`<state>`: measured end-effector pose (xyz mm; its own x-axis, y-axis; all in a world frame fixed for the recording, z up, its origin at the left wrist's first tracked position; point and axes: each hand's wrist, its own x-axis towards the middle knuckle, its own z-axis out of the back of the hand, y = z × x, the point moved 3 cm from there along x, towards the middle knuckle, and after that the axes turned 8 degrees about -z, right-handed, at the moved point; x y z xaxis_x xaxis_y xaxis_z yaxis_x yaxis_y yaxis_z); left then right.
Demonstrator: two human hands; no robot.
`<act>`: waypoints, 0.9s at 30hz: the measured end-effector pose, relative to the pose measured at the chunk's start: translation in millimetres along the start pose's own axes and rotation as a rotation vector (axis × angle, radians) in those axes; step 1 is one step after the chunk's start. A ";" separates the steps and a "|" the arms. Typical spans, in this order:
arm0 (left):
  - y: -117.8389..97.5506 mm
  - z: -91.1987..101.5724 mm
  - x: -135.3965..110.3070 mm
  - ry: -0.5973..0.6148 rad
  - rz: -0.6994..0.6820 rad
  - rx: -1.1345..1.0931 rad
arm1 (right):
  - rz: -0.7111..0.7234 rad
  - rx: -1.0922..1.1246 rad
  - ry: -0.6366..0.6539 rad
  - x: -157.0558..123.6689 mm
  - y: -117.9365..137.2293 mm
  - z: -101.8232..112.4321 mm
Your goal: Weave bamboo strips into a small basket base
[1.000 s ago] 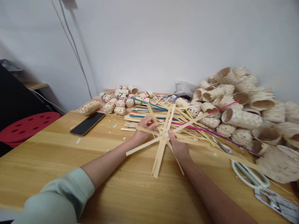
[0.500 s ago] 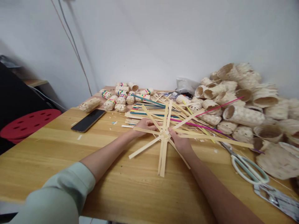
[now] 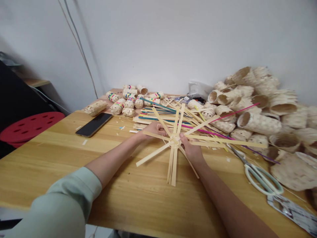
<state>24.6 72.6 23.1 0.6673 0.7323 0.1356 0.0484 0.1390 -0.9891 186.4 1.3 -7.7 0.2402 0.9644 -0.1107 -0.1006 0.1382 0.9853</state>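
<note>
A star of pale bamboo strips [image 3: 174,165], woven together at a small round hub, is held up over the wooden table. My right hand [image 3: 192,148] grips it just right of the hub, the thumb on top and the other fingers underneath. On the far left side, my left hand [image 3: 155,129] has its fingers closed behind the strips. Those fingertips are partly hidden by the weave. Behind both hands lies a heap of loose strips [image 3: 146,123], mostly pale with some teal, pink and purple ones.
Woven bamboo tubes [image 3: 259,124] are piled along the right. Smaller tubes with coloured bands [image 3: 117,106] lie at the back left near a black phone [image 3: 94,125]. Scissors [image 3: 264,180] rest at the right on the table [image 3: 119,205]. A red stool [image 3: 32,127] stands left.
The bamboo star has barely shifted, staying between both hands. The whole view has tilted slightly. Both hands keep about the same grip.
</note>
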 end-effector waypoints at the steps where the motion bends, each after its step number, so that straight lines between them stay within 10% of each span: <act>1: -0.3 1.4 0.4 0.007 0.012 0.035 | 0.011 0.008 -0.005 0.3 0.0 -0.2; 19: -17.6 13.9 0.0 0.156 0.028 0.300 | 0.092 -0.193 -0.116 3.5 0.1 3.7; 27: -26.0 9.3 19.7 -0.022 0.134 0.667 | 0.015 -0.136 -0.174 4.9 -0.7 5.4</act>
<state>29.6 89.7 52.0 0.6201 0.7842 0.0226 -0.5068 0.4224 -0.7515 192.9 4.7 -8.2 0.3993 0.9148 -0.0608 -0.2315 0.1647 0.9588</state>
